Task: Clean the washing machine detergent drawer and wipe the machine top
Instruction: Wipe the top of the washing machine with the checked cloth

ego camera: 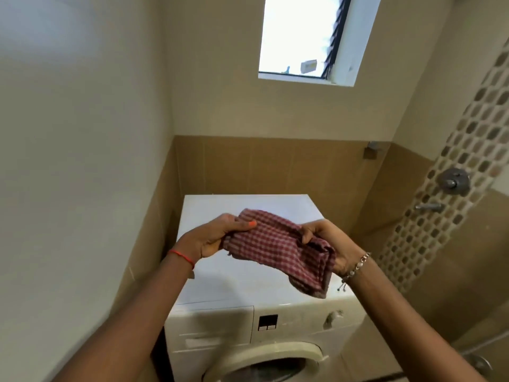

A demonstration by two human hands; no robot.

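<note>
A white front-loading washing machine [248,285] stands in the corner below me. Its flat top [248,205] is bare. The detergent drawer [212,326] at the upper left of its front panel is closed. I hold a red-and-white checked cloth [275,246] in the air above the machine top, stretched between both hands. My left hand [220,235] grips its left end, thumb on top. My right hand [322,241] pinches the right end, where the cloth folds over and hangs down.
Tiled walls close in on the left and behind the machine. A window [303,37] sits high on the back wall. Shower valves [454,181] and a mosaic strip are on the right wall. The round door [270,362] and a dial [332,317] are on the machine front.
</note>
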